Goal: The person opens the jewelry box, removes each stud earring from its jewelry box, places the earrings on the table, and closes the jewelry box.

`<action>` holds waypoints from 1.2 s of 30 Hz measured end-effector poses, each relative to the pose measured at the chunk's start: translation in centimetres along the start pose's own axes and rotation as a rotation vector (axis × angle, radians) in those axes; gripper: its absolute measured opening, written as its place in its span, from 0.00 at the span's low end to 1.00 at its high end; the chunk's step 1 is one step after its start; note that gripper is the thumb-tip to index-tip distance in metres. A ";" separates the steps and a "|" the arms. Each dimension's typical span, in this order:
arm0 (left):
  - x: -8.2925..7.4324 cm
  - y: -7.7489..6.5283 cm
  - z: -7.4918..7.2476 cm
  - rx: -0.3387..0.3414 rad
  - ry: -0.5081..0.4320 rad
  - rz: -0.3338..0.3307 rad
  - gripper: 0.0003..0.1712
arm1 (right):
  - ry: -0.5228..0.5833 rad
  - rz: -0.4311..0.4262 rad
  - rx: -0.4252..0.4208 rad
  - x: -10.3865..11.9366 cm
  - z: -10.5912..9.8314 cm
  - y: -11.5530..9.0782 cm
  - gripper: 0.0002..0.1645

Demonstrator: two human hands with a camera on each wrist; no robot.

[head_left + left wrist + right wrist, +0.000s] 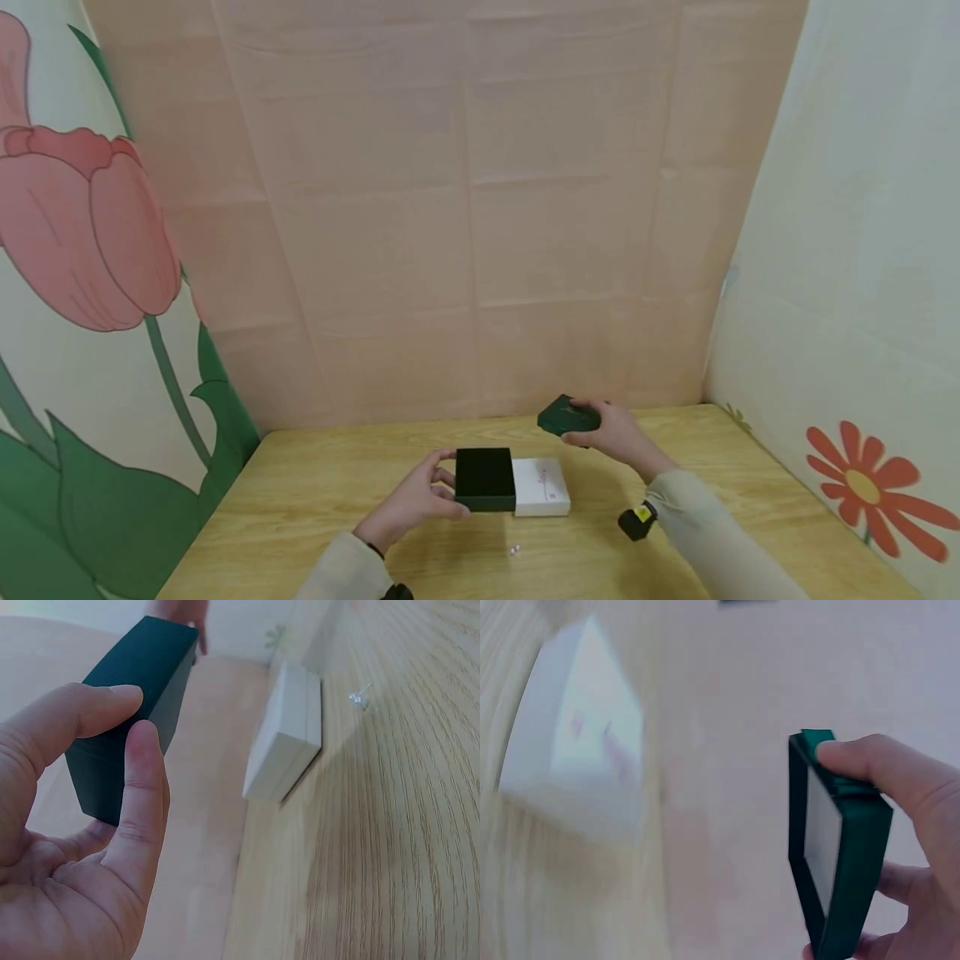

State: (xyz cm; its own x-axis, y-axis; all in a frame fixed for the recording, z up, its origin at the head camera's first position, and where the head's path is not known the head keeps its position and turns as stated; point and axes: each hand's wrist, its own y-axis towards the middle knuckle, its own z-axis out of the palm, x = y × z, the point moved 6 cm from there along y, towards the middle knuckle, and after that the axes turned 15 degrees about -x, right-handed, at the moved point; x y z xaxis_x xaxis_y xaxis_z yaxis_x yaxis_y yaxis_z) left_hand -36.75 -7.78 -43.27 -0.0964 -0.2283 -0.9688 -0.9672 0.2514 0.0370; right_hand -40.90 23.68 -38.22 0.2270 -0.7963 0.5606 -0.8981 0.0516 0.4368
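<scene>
My left hand [420, 498] grips a dark green box base [484, 477] by its left side, thumb at the near edge. Its black inside faces up in the head view, and the left wrist view has the box [139, 697] raised above the table. Farther back and to the right, my right hand [621, 435] holds the dark green lid [562, 417] by its edges. The lid's pale hollow underside [821, 840] shows in the right wrist view. A white box [543, 487] with small print lies on the table, partly overlapped by the green base in the head view.
Tiny shiny pieces [515, 550], like small earrings, lie on the wooden table [315, 508] nearer me than the boxes. A pink cloth [465, 250] hangs behind the table. Flower-painted walls [832, 333] stand at both sides.
</scene>
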 end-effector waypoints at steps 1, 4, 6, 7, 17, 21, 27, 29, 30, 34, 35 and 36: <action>0.0 0.0 0.0 0.001 -0.001 0.002 0.53 | 0.019 -0.013 -0.003 0.7 0.0 0.0 0.44; -0.2 0.0 0.1 0.006 -0.008 0.003 0.53 | 0.084 -0.048 0.003 3.0 0.0 -0.3 0.43; -0.3 0.0 0.1 0.007 -0.011 -0.002 0.53 | 0.130 -0.080 0.011 4.4 0.2 -0.7 0.42; -0.3 0.0 0.2 0.009 -0.014 -0.007 0.53 | 0.157 -0.095 0.019 5.1 0.3 -0.9 0.41; -0.5 0.2 0.5 0.017 -0.052 -0.016 0.53 | 0.287 -0.212 0.187 9.8 2.3 -3.4 0.40; -0.6 0.2 0.6 0.030 -0.071 -0.021 0.53 | 0.312 -0.244 0.251 10.7 3.0 -3.8 0.40; -0.6 0.2 0.7 0.056 -0.103 -0.017 0.53 | 0.320 -0.276 0.324 11.2 4.1 -4.2 0.39; -0.6 0.2 0.7 0.062 -0.105 -0.012 0.53 | 0.313 -0.288 0.335 11.2 4.3 -4.3 0.39; -0.6 0.1 0.7 0.064 -0.106 -0.011 0.53 | 0.313 -0.292 0.341 11.2 4.5 -4.3 0.39; -0.6 0.1 0.8 0.067 -0.110 -0.005 0.54 | 0.332 -0.300 0.370 11.2 4.8 -4.5 0.39; -0.6 0.1 0.8 0.065 -0.112 -0.007 0.54 | 0.343 -0.299 0.377 11.2 4.9 -4.5 0.39; -0.7 0.1 0.8 0.063 -0.112 -0.004 0.54 | 0.354 -0.297 0.382 11.3 4.9 -4.5 0.38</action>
State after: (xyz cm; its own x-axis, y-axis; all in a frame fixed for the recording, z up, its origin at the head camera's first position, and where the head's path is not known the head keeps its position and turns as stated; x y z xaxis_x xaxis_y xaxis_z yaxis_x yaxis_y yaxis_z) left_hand -36.64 -6.89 -42.78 -0.0625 -0.1233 -0.9904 -0.9505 0.3101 0.0214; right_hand -36.16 11.51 -37.32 0.5417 -0.4912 0.6821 -0.8340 -0.4153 0.3633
